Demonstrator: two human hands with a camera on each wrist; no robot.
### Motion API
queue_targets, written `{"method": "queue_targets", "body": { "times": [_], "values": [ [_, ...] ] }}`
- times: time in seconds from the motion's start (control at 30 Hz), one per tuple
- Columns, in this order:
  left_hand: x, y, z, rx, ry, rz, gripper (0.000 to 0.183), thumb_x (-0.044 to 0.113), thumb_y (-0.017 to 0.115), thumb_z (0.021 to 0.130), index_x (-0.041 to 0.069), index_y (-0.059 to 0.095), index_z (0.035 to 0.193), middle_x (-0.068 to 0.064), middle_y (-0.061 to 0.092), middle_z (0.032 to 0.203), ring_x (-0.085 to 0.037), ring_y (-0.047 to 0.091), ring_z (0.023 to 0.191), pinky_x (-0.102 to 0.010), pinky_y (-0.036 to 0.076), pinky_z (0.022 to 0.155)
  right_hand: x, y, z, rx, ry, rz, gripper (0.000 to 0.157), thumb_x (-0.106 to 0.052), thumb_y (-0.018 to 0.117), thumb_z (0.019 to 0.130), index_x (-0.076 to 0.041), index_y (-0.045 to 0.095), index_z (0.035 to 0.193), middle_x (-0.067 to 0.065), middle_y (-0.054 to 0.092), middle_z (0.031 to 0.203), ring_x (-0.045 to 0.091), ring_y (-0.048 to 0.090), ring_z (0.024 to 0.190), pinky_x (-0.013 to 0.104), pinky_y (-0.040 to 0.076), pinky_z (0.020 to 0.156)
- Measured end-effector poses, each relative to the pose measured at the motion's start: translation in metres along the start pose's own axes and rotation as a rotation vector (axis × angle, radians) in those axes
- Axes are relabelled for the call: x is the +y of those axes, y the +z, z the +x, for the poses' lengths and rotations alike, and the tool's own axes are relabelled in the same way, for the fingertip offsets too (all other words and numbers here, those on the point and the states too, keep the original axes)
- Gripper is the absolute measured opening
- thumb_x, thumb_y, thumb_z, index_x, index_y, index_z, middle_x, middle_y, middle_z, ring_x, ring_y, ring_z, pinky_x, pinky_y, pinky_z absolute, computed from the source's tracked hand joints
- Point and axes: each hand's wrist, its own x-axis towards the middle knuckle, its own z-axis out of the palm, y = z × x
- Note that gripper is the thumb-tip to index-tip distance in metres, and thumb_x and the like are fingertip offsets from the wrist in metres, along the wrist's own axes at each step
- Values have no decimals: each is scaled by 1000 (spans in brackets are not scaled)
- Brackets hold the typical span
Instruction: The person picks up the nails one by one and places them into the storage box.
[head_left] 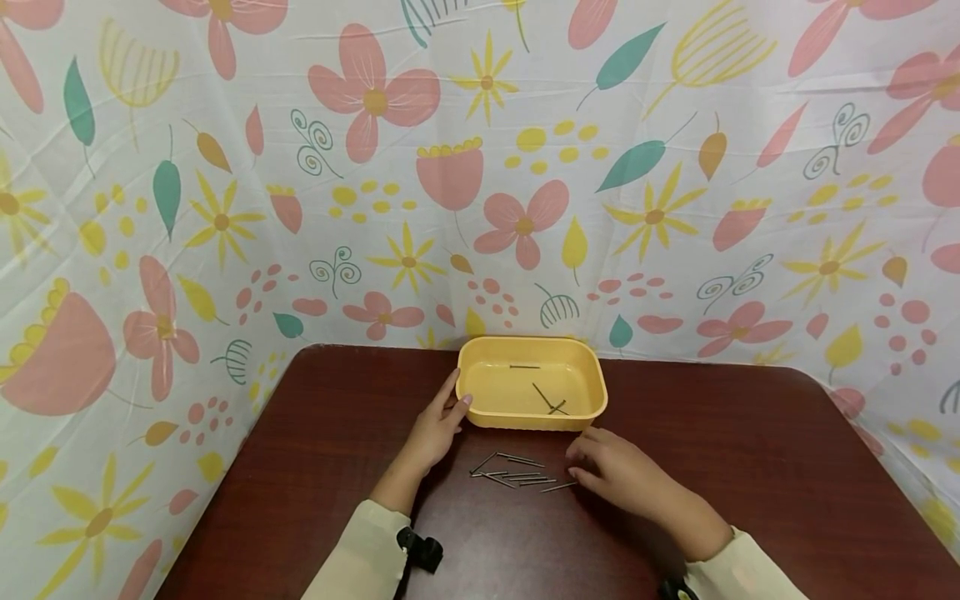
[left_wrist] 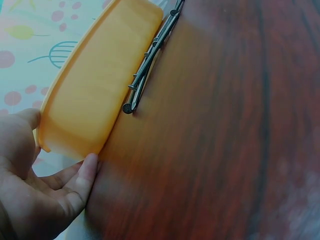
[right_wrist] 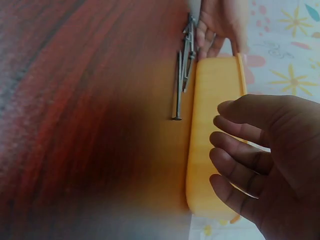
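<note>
A yellow plastic tray (head_left: pixel 480 421) stands on the table, with several nails (head_left: pixel 524 367) lying inside it. My left hand (head_left: pixel 432 431) rests against the tray's left end, fingers fairly straight along its side and the thumb near the front corner. In front of the tray lies a loose group of nails (head_left: pixel 517 477) on the tabletop. To the right of this group is my right hand (head_left: pixel 618 472), close to one nail (head_left: pixel 557 487) at the group's edge. The right wrist view shows its fingers (right_wrist: pixel 230 162) loosely bent, with nothing between them.
The dark reddish-brown table (head_left: pixel 322 433) has rounded far corners. Behind it and on both sides hangs a white cloth (head_left: pixel 675 275) printed with flowers and leaves. A black strap (head_left: pixel 420 550) is on the left sleeve.
</note>
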Motion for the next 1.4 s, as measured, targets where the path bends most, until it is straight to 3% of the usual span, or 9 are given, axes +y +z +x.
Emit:
{"method": "queue_targets", "body": {
  "times": [0.53,0.9,1.4],
  "values": [
    [-2,0,1,-7,-7,-3,64,63,48,93,50,22,149,-5,61,127,-22,60,116,-36,54,88,2,9,-8,-45,-82,30,13,-18,77,81,-23,66,87,-12,54,87,3,55,82,27,50,72],
    [-5,1,3,-5,-6,-10,63,63,49,92,51,23,148,-7,61,125,-23,60,117,-37,54,88,3,13,-10,-97,-47,45,13,-17,75,83,-23,63,86,-12,50,83,-3,46,73,19,43,62],
    [-2,0,1,-4,1,3,64,62,48,93,49,22,150,-6,61,126,-22,60,116,-34,54,87,-1,12,-11,-101,-36,40,12,-15,73,84,-22,63,84,-13,50,82,-4,46,72,20,43,61]
  ]
}}
